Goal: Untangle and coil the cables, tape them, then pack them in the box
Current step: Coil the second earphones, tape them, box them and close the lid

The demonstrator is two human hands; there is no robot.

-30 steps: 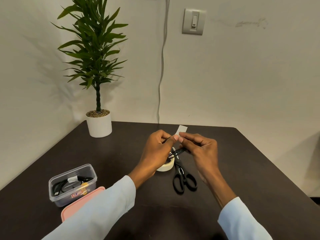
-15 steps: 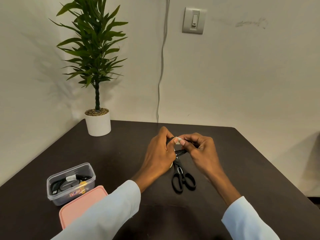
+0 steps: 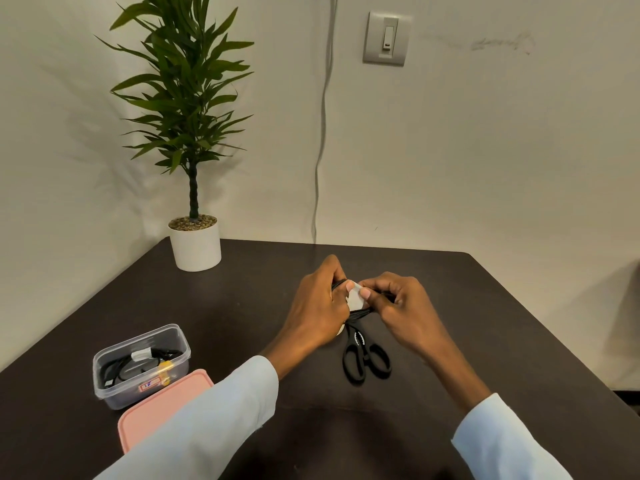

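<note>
- Your left hand (image 3: 317, 306) and your right hand (image 3: 403, 308) meet above the middle of the dark desk (image 3: 242, 306); the thumbs almost touch each other.
- Both hands are closed on one coiled black cable (image 3: 358, 314): the left hand grips its left end, the right hand grips its right end.
- A piece of white tape (image 3: 354, 298) lies on the cable between your two thumbs, and both thumbs press on it.
- The black scissors (image 3: 365, 358) lie flat on the desk just under your hands, with the handles toward you.
- A small pale edge of the tape roll (image 3: 341, 330) shows under your left hand; the rest of it is hidden.
- The clear plastic box (image 3: 142, 365) stands on the desk at your left, well apart from the hands. It is open and holds other black cables (image 3: 119, 370), with a white tape piece on them.
- The pink lid (image 3: 162, 403) lies just beside the box, on the near side, and your left sleeve covers part of it.
- A potted plant (image 3: 194, 216) stands at the far left corner of the desk.
</note>
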